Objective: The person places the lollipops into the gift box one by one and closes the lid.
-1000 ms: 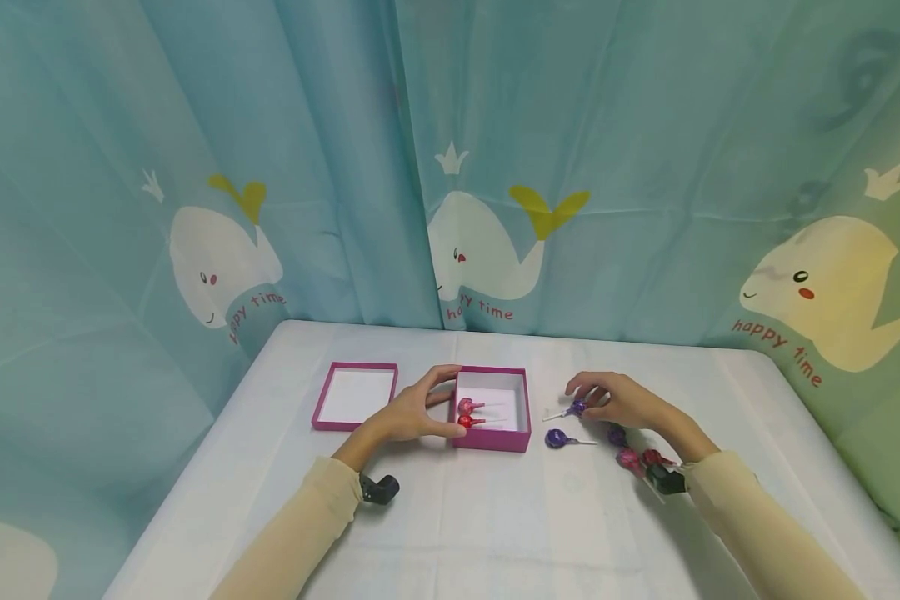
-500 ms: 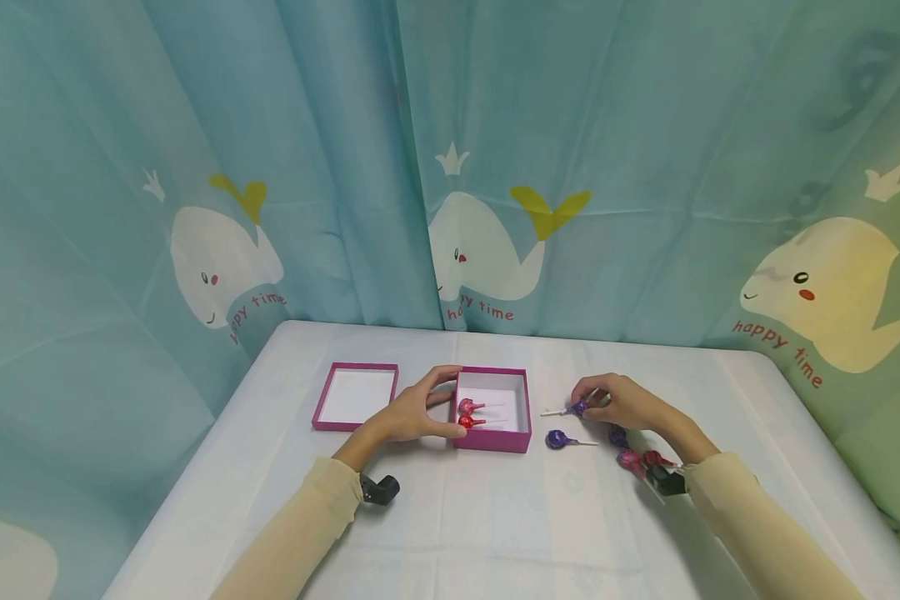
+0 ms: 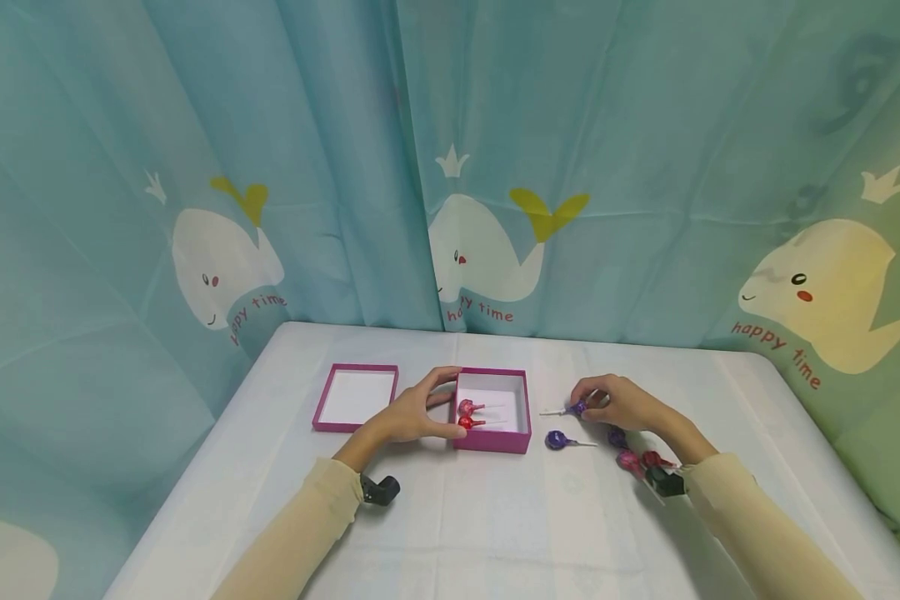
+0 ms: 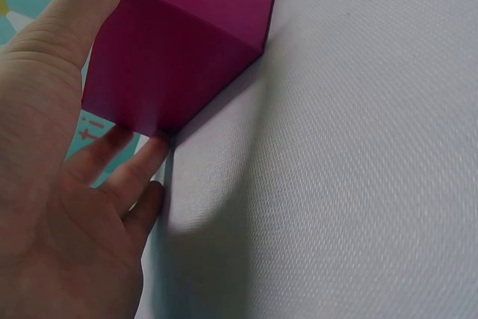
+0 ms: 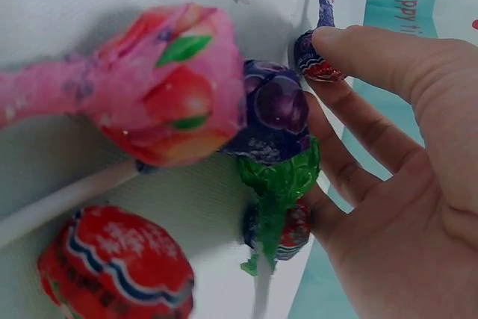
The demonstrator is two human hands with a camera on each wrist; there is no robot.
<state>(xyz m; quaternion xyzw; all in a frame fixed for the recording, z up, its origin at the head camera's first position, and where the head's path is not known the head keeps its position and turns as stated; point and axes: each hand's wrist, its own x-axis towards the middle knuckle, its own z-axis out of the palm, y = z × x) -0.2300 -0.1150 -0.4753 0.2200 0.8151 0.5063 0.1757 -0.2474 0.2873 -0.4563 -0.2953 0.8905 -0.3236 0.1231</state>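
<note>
My left hand [image 3: 408, 414] [image 4: 82, 177] grips the left side of an open magenta box [image 3: 491, 441] [image 4: 160, 57], its thumb at the front corner. Inside the box lie a pink lollipop [image 3: 467, 407] and a red lollipop [image 3: 467, 422], sticks pointing right. To the right of the box, my right hand [image 3: 628, 403] [image 5: 411, 155] pinches the head of a purple lollipop [image 3: 579, 407] [image 5: 321, 65] between thumb and fingers, the stick pointing left. Nearer the front lies another purple lollipop [image 3: 557, 440].
The magenta-rimmed lid [image 3: 356, 397] lies left of the box. Under and beside my right wrist are several lollipops, among them a pink one [image 3: 629, 462] [image 5: 172, 84], a red one [image 3: 654, 459] [image 5: 119, 263] and a green-wrapped one [image 5: 280, 177]. A whale-print curtain [image 3: 360, 167] stands behind the table.
My right fingers have drawn together on the purple lollipop, and its stick has shifted slightly left. My left hand and the box have stayed in place.
</note>
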